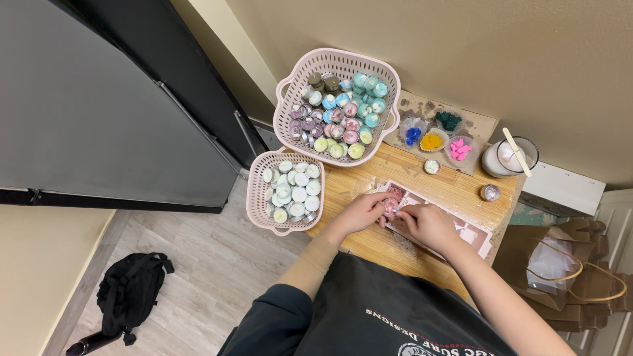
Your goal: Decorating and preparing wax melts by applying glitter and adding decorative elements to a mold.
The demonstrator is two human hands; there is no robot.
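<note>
Both hands pinch pink tealight over tray | big basket full of finished, small basket w/ white ones left | table's left edge

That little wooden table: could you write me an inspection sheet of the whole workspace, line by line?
Surface: small wooden table, dusted with pale crumbs.
Job's things: a small pink tealight held between both hands over a pink mould tray.
Clutter: large pink basket of coloured tealights; small pink basket of white ones; cups of coloured wax bits; glass jar with a stick; two loose tealights.
Hands: left hand and right hand both pinch the tealight.
Cables: nothing seen.
Surroundings: dark cabinet, black backpack on the floor, brown paper bags to the right.
</note>
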